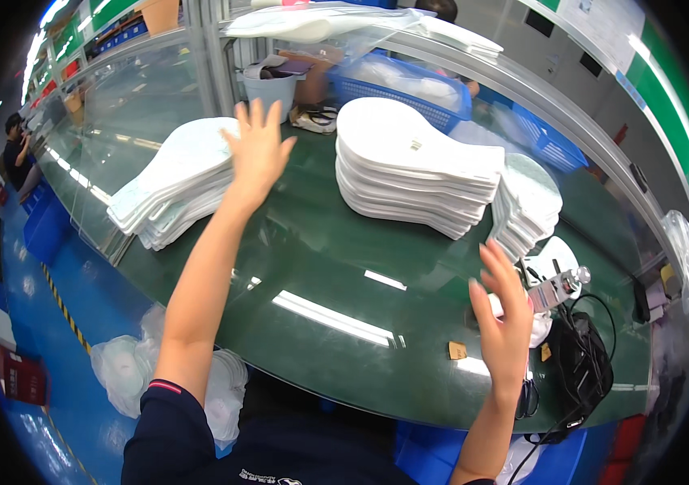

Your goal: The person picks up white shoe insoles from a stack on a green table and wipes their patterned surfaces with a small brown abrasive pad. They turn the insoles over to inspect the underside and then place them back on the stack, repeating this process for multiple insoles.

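Observation:
My left hand point(257, 158) is spread out beside the left stack of white paddle-shaped pads point(179, 158), its fingers apart and holding nothing. A taller stack of the same white pads point(409, 162) stands in the middle of the green table point(304, 267). Against its right side leans a smaller pile of white pads point(528, 198). Over the table's right part, my right hand point(506, 323) is raised with its fingers apart and nothing visible in it. It is nearest to a silver metal device point(554, 291) with a round knob.
Behind the stacks stand a grey bucket point(270, 85) and a blue basket point(401, 89) of white items. A black bag point(579, 364) with cables lies at right, near a small brown tag point(457, 350). Clear plastic bags point(130, 368) hang low at left. A person point(17, 153) sits far left.

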`<state>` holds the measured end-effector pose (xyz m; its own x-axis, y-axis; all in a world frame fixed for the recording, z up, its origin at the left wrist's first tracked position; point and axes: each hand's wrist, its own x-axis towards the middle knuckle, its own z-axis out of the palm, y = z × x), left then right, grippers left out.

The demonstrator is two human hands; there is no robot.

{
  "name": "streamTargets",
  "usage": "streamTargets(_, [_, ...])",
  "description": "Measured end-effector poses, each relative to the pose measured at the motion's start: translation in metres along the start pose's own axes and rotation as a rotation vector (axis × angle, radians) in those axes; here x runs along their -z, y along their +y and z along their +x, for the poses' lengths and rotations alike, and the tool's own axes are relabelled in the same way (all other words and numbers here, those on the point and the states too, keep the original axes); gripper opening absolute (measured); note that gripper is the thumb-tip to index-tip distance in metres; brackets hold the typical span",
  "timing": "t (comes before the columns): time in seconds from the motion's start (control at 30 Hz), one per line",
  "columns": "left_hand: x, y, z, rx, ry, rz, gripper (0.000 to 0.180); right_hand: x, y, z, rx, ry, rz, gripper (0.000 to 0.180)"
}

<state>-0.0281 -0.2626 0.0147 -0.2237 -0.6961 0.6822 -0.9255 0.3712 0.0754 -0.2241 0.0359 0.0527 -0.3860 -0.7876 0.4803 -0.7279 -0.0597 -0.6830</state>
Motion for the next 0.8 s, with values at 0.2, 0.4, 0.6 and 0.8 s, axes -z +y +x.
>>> streamTargets(0.2, [0.039, -0.078, -0.026, 0.181, -0.262, -0.039, 0.044, -0.003, -0.003, -0.043, -0.094, -0.043, 0.161, 0.032])
streamTargets(0.4, [0.030, -0.117, -0.028, 0.179, -0.067, -0.295, 0.034, -0.019, -0.010, -0.050, -0.110, -0.137, 0.247, 0.030])
streamTargets(0.6, [0.117, -0.033, -0.046, 0.380, 0.309, -0.573, 0.029, -0.024, -0.019, -0.065, -0.072, -0.165, 0.347, 0.033])
streamTargets(0.8, [0.154, 0.037, -0.106, 0.212, 0.152, -0.680, 0.019, -0.063, -0.038, -0.082, -0.244, -0.353, 1.091, 0.073])
